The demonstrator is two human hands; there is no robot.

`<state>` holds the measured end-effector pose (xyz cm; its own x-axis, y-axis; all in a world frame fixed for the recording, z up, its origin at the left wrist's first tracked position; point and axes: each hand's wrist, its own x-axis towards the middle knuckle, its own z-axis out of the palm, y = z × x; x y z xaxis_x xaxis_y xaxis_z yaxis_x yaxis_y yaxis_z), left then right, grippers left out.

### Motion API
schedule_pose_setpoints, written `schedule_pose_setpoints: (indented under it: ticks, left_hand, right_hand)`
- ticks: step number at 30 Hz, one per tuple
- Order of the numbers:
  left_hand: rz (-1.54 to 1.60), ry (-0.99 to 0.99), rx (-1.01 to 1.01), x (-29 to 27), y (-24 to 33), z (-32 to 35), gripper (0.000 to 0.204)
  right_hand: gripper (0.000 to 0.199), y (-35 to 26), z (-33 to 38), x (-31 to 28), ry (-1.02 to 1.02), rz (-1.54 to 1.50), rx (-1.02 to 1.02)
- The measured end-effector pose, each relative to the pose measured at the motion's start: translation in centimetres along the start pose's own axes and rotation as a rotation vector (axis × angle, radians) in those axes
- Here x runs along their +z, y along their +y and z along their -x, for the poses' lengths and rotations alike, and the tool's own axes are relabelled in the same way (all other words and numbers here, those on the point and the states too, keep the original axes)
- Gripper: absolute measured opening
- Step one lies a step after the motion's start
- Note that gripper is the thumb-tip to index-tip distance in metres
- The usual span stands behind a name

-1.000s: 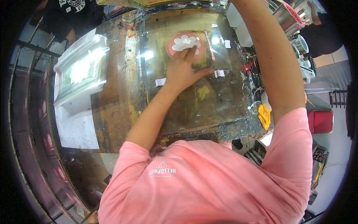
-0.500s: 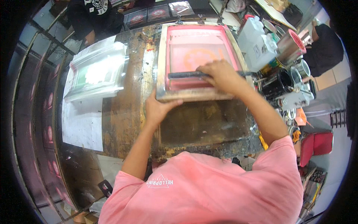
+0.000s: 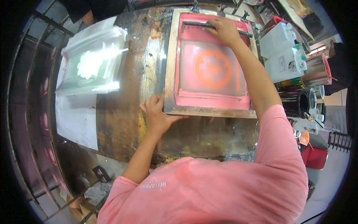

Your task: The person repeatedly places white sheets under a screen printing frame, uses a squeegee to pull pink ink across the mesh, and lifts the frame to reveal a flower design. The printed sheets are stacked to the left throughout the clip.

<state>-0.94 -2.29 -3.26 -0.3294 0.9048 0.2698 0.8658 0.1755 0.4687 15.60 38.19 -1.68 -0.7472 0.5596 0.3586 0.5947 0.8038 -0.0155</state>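
A wooden-framed printing screen (image 3: 169, 82) lies on the worktable, its mesh coated with pink ink around an orange flower-like round design (image 3: 213, 70). My right hand (image 3: 226, 31) is closed around a long dark squeegee (image 3: 194, 24), which lies across the far end of the mesh. At the frame's near left corner is my left hand (image 3: 156, 116). Its thumb stretches along the near edge and its other fingers are apart by the left side, bracing the wood. Clamps (image 3: 222, 10) stand along the frame's far edge.
To the left, a clear plastic-like sheet with a white design (image 3: 91, 65) overlies white paper (image 3: 76, 121). Plastic jugs (image 3: 285, 63), an ink-smeared can (image 3: 317, 71) and a black pot (image 3: 294, 102) crowd the right side. Another person's hand (image 3: 88, 18) shows at the far left.
My right hand has moved the squeegee from the near part of the screen to its far end, uncovering the orange design. My left hand stays at the near left corner. The whole view has shifted.
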Motion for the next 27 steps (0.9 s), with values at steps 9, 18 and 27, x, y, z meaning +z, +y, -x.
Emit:
schedule_pose_setpoints:
  ticks: [9, 18, 27]
  left_hand:
    - [0.023, -0.002, 0.013, -0.1, -0.1, 0.1, 0.092]
    - [0.02, -0.044, -0.04, -0.3, 0.2, 0.4, 0.098]
    - [0.835, -0.082, -0.28, -3.3, 3.2, -0.7, 0.102]
  right_hand:
    - [0.033, -9.9, 12.7, -3.9, 0.011, -0.011, 0.047]
    - [0.035, -18.7, 18.9, -12.7, -0.269, -0.085, 0.121]
    - [0.035, -20.6, 19.9, -16.5, 0.038, 0.105, 0.036]
